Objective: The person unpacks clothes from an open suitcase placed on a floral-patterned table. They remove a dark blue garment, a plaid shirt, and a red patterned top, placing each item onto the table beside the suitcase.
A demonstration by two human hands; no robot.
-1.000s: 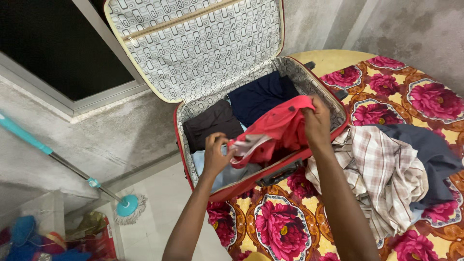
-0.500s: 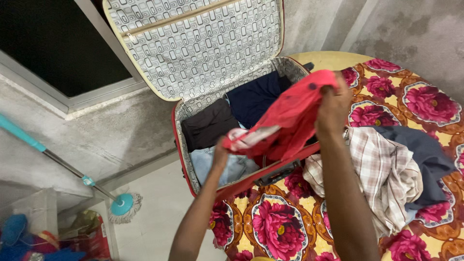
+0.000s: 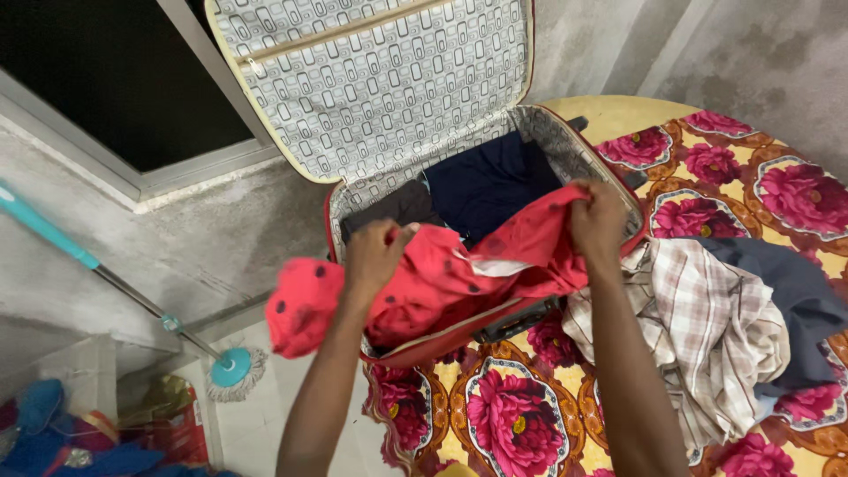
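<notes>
Both my hands hold a red garment with dark dots stretched over the open red suitcase. My left hand grips its left part, with a flap hanging past the suitcase's edge. My right hand pinches its right end near the suitcase's right wall. Inside the suitcase lie a folded dark navy garment and a dark grey one. The patterned lid stands open against the wall.
The suitcase rests on a bed with a yellow and pink floral sheet. A plaid shirt and a dark blue-grey garment lie heaped to the right. A teal-handled mop leans by the wall on the left, above colourful items.
The red garment has come down from its raised position and been spread wide between my hands. My left hand moved left and my right hand lowered toward the suitcase's right wall.
</notes>
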